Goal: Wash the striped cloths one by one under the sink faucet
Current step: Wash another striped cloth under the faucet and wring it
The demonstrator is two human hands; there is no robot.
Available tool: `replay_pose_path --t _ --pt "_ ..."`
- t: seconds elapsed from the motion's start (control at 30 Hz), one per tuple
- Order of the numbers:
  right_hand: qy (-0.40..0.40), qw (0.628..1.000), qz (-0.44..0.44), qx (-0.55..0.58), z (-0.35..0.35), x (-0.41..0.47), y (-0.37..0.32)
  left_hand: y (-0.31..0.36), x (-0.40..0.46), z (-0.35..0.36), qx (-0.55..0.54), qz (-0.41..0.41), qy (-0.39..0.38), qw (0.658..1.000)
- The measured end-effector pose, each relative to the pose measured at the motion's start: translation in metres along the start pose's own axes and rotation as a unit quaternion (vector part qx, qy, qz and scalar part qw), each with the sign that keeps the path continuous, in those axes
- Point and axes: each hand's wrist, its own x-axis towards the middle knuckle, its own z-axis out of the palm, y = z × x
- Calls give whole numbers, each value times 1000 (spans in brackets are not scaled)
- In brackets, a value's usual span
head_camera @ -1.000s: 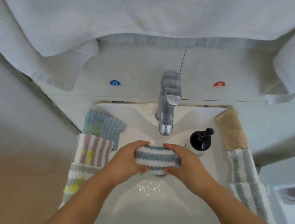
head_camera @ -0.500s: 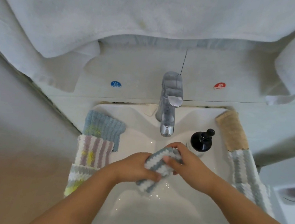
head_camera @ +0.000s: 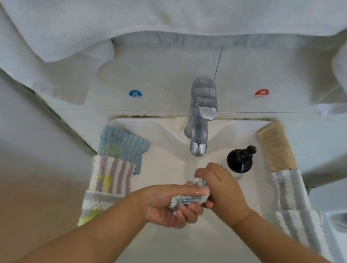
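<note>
A wet grey-and-white striped cloth (head_camera: 188, 199) is bunched between both my hands over the white sink basin (head_camera: 175, 251), just in front of the chrome faucet (head_camera: 199, 125). My left hand (head_camera: 167, 207) grips its lower part, palm up, fingers curled round it. My right hand (head_camera: 222, 187) grips the upper end from above. Most of the cloth is hidden inside the two fists. I cannot make out any water coming from the spout.
On the left rim lie a blue cloth (head_camera: 123, 144), a purple-striped cloth (head_camera: 111, 176) and a grey-striped one (head_camera: 93, 206). On the right rim lie a tan cloth (head_camera: 275, 148) and a grey-striped cloth (head_camera: 298, 212). A black pump bottle (head_camera: 240, 159) stands beside the faucet. White towels (head_camera: 139, 13) hang overhead.
The cloth was held flat between both hands under the spout. Now the hands have turned against each other and bunched it into a tight twist, slightly lower and nearer to me.
</note>
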Motion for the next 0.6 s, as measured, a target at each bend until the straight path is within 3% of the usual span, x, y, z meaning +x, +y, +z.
replay_pose_path --t 0.1,0.17,0.2,0.27,0.33,0.4,0.47,0.53,0.6 --pt "-110 980 -113 -119 -10 13 10 6 -12 3 174 -10 112 978" --pt "-240 951 -93 -171 -16 21 4 11 -15 6 316 -23 226 921" --pt "-316 931 -48 -175 -18 23 -2 14 -14 7 414 -28 271 868" --pt "-424 888 48 -173 -19 26 -11 19 -7 9 619 -17 317 718" --pt "-452 877 118 -114 -22 29 -14 20 -2 9 742 9 337 580" --pt "-489 844 217 28 -24 32 -10 17 1 6 812 40 364 455" --pt "-525 761 329 194 -27 33 -3 14 4 -3 855 78 362 362" --pt "-550 638 415 344 -31 32 -1 9 5 -16 882 161 338 285" --pt "-565 537 434 451 -32 28 1 7 7 -26 894 217 314 236"
